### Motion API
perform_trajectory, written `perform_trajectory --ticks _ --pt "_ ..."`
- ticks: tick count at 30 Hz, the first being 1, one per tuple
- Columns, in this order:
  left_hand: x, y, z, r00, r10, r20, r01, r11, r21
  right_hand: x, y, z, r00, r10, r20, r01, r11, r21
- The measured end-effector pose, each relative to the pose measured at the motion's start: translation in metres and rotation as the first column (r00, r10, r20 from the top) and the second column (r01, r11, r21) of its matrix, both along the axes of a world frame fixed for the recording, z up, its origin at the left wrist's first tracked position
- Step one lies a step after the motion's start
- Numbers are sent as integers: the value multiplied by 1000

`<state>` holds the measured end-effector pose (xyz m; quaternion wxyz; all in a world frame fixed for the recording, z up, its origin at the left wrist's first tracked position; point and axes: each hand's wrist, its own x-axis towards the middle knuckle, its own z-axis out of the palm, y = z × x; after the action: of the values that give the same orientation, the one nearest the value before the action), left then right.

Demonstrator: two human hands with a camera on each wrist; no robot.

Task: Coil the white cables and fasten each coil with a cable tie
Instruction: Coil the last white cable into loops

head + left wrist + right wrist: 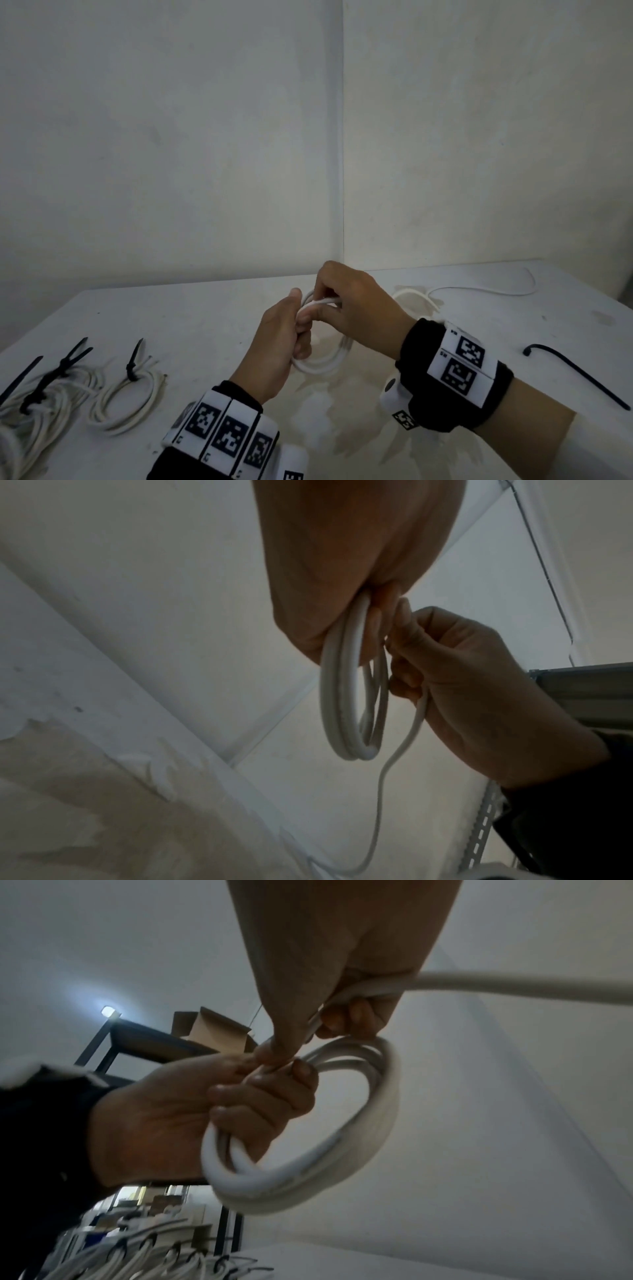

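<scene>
A white cable coil [329,359] hangs above the middle of the table. My left hand [284,339] grips its near side, fingers curled round the loops [308,1164]. My right hand [352,308] pinches a strand at the coil's top [322,302]. In the left wrist view the coil [342,696] hangs from my left hand, and the loose tail [394,761] runs from my right hand [479,696] down to the table. The tail [479,290] trails to the far right.
Tied coils [126,401] with black cable ties [135,359] lie at the left, several more at the left edge [41,411]. A loose black cable tie [579,373] lies at the right. White walls meet in a corner behind the table [171,325].
</scene>
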<state>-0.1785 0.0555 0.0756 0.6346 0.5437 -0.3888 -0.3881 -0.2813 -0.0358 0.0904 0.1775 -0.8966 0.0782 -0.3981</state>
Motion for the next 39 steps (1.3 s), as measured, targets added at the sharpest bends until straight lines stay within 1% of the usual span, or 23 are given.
perform_trajectory --ticks 1,3,4,6,8,10,12,13,14,16,17,20,22,23,24,25,27,29,30,32,35,39 --pt "2 1 2 1000 -15 -3 15 1000 10 -1 -4 1 1000 9 6 -9 1000 -15" --pt "4 4 4 998 -56 -20 57 997 51 -4 -10 -1 1000 -18 8 18 998 -58" --pt "6 6 5 997 -77 -29 79 994 70 -4 -12 -1 999 -35 -20 34 998 -49" --pt "7 9 6 994 -102 -34 104 991 87 -8 -11 -1 985 -68 -159 77 996 50" --pt "8 10 5 994 -108 -22 110 991 81 -11 -10 1 950 -34 -311 102 973 206" --pt "8 10 4 995 -95 -22 96 993 71 -11 -6 3 938 18 -346 91 951 296" --pt "6 9 4 997 -72 -9 72 996 56 -9 -3 2 943 -31 -331 131 950 284" --pt "4 9 4 998 -54 28 53 997 49 -9 -3 2 939 -73 -336 160 958 239" --pt "2 8 3 995 -24 101 20 999 45 -9 -2 2 930 -110 -351 186 964 189" --pt "0 8 1 954 60 293 -65 998 6 -9 0 5 919 -137 -369 204 967 149" --pt "1 8 -1 926 105 363 -100 994 -31 -9 0 6 920 -125 -372 197 967 163" --pt "6 7 -5 842 219 493 -159 974 -161 -7 0 5 932 -89 -351 169 965 202" --pt "8 6 -5 778 254 575 -164 965 -205 -7 -1 6 937 -69 -342 154 962 227" --pt "9 6 -5 774 250 582 -163 966 -199 -7 -1 6 937 -62 -344 151 960 237" --pt "10 7 -3 797 228 559 -158 972 -171 -7 -1 6 936 -60 -348 152 958 243" --pt "12 8 0 841 175 513 -130 984 -122 -7 -1 6 934 -60 -351 156 956 250" --pt "15 12 5 917 9 400 -9 1000 -1 -8 -4 6 940 -62 -335 162 946 281" --pt "17 16 6 950 -121 286 109 992 58 -11 -9 6 954 -62 -295 168 922 349" --pt "16 16 6 959 -154 238 143 988 63 -12 -11 6 956 -62 -287 171 913 372" --pt "15 16 3 968 -154 199 146 988 56 -13 -13 5 954 -58 -294 174 906 387" --pt "14 15 0 964 -103 243 100 995 25 -12 -12 3 953 -53 -298 172 904 391" --pt "14 14 -6 966 -111 235 111 994 13 -15 -11 3 948 -61 -314 181 912 369"
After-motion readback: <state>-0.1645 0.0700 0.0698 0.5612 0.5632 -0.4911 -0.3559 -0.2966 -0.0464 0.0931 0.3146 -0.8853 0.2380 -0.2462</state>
